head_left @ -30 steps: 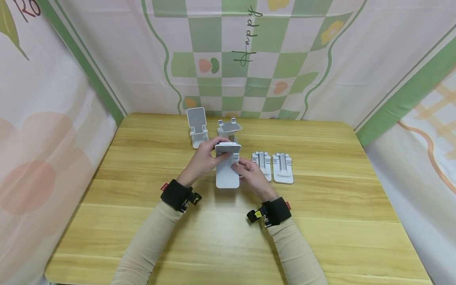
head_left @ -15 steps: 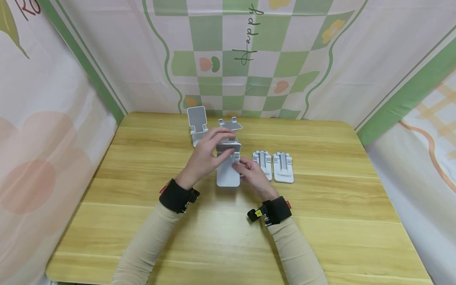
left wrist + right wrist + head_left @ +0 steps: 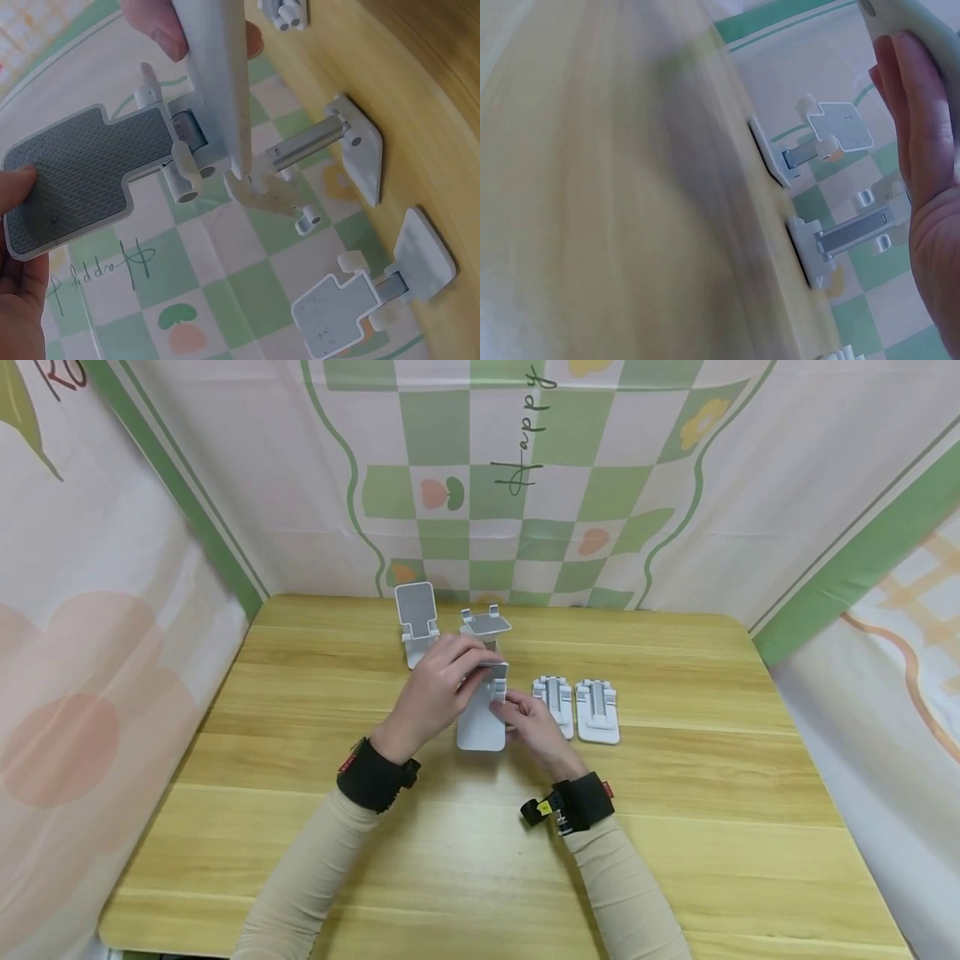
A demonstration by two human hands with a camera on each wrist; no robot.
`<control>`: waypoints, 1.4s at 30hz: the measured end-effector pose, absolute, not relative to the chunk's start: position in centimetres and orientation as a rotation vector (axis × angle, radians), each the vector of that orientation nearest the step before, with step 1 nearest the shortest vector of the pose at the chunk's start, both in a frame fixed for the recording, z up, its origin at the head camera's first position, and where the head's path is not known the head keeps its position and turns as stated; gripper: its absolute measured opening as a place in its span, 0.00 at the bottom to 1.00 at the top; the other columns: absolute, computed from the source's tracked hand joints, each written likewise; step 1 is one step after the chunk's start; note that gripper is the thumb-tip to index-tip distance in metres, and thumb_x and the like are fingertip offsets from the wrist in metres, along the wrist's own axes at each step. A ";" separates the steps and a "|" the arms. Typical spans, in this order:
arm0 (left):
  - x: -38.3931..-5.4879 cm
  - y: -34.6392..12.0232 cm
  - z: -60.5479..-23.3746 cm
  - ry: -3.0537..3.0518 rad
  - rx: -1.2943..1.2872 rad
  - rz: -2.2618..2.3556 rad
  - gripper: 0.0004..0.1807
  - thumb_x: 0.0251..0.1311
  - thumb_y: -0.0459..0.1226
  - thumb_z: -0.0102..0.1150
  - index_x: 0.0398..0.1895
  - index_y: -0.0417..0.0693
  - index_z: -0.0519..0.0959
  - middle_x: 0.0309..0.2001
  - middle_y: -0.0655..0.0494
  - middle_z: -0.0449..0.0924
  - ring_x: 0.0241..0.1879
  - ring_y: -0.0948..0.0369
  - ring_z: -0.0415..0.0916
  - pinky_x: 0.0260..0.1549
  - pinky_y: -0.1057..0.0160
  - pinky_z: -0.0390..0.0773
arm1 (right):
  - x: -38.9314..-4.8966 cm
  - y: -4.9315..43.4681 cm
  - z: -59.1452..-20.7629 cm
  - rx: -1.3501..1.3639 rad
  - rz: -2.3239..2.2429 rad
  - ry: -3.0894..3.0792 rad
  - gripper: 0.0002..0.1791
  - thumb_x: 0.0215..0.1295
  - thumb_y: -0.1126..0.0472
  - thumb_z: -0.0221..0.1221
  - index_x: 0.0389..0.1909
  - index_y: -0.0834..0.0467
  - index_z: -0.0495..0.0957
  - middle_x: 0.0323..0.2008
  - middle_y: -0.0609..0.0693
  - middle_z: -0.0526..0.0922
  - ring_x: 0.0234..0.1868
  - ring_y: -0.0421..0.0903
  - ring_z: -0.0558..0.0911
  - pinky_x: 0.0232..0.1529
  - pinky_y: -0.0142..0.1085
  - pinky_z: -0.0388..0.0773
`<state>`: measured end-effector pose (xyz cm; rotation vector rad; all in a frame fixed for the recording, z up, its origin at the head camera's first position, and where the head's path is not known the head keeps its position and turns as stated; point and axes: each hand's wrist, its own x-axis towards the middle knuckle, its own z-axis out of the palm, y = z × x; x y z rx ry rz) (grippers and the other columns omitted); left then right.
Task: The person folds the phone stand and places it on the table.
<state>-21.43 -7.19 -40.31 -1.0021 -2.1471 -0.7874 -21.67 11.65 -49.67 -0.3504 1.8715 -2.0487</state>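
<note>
A pale, wood-grained table with rounded corners [image 3: 465,885] meets a green-and-white checked cloth [image 3: 495,502] at twelve o'clock. Above its middle is a white folding stand [image 3: 481,727], its grey textured pad [image 3: 82,180] hinged out from a smooth rectangular plate. The left hand [image 3: 431,693] pinches the padded end between thumb and fingers; the right hand [image 3: 534,731] pinches the plate's edge. Two unfolded white-and-grey stands [image 3: 416,607] are at eleven and twelve o'clock from it, two white folded-flat stands [image 3: 598,731] towards three.
</note>
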 end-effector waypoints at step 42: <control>-19.6 -5.6 -44.0 -2.055 -0.978 -0.575 0.09 0.54 0.28 0.61 0.37 0.45 0.84 0.38 0.54 0.82 0.40 0.62 0.73 0.45 0.67 0.76 | -21.8 11.8 -49.1 -0.186 -2.236 1.753 0.23 0.69 0.67 0.46 0.61 0.76 0.63 0.40 0.47 0.83 0.36 0.43 0.82 0.32 0.30 0.81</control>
